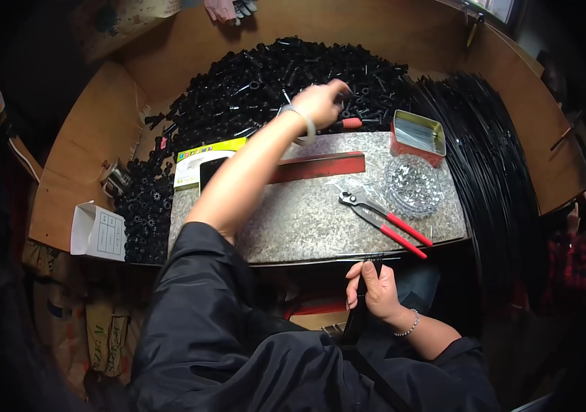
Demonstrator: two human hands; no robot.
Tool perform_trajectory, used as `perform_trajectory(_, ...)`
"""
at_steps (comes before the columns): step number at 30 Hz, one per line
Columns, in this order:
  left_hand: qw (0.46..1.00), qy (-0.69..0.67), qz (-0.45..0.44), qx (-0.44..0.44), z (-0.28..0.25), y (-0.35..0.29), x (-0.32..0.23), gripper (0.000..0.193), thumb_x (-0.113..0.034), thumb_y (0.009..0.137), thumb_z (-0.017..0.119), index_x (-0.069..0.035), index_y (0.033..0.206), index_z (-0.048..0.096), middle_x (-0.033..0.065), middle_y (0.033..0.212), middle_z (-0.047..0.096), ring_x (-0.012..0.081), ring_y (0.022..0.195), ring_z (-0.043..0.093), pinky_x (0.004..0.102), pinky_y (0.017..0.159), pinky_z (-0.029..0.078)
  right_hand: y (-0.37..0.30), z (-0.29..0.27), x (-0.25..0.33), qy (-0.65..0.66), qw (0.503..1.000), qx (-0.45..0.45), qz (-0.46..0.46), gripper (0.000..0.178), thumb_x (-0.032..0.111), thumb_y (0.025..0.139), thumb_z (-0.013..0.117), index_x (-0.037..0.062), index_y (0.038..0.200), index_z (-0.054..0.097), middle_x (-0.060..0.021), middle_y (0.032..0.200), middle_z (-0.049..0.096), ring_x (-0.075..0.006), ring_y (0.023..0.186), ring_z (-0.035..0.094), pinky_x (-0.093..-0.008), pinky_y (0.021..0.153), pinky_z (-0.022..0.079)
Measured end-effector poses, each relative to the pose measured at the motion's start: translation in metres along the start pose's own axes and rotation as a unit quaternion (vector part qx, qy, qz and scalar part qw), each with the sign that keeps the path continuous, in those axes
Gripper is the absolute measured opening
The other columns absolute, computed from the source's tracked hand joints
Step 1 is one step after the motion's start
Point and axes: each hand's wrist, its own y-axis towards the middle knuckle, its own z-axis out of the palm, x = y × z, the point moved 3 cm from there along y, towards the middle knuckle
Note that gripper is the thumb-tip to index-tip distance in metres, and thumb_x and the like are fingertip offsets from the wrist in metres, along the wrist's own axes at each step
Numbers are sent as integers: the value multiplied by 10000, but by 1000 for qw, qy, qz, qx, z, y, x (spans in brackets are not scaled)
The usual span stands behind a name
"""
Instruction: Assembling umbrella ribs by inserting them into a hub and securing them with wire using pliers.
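Note:
My left hand (pixel 319 106) reaches out over a heap of small black tubular parts (pixel 238 96) at the back of the bench. Its fingers are smeared by motion and partly hidden, so I cannot see whether they hold anything. Below the bench's front edge, my right hand (pixel 377 292) is closed around a bundle of thin black strands (pixel 374 259), whose tips stick up past the thumb. The lower part of the bundle hangs dark against my clothing. Red-handled pincers (pixel 389 223) lie on the speckled slab (pixel 293 220), above my right hand.
A red bar (pixel 327 167) and a clear dish of small shiny pieces (pixel 413 184) lie on the slab. Behind the dish stands a tin of thin pins (pixel 418 134). Long black strands (pixel 492 165) cover the right side. Black gear-like parts (pixel 145 220) and a white box (pixel 97 230) sit left.

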Motion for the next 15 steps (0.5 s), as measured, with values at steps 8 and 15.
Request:
perform_trajectory(8,982,188,-8,1,66,34,-13,293,-319,752,693,-93,932,651,118,988,613,299,923,624,404,758,524,-9,-11,3,11,1000,-28,-4,421,373,983,391,-15,917,541,-80,594,587,-113,501,559,-236,483,473)
perform_trajectory(15,971,226,-79,-2,64,16,0,192,-134,863,491,-38,979,611,162,1100,511,328,970,596,434,779,522,-15,-9,2,59,998,-2,-2,391,339,991,394,-24,938,529,-115,645,615,-137,520,595,-234,511,482)
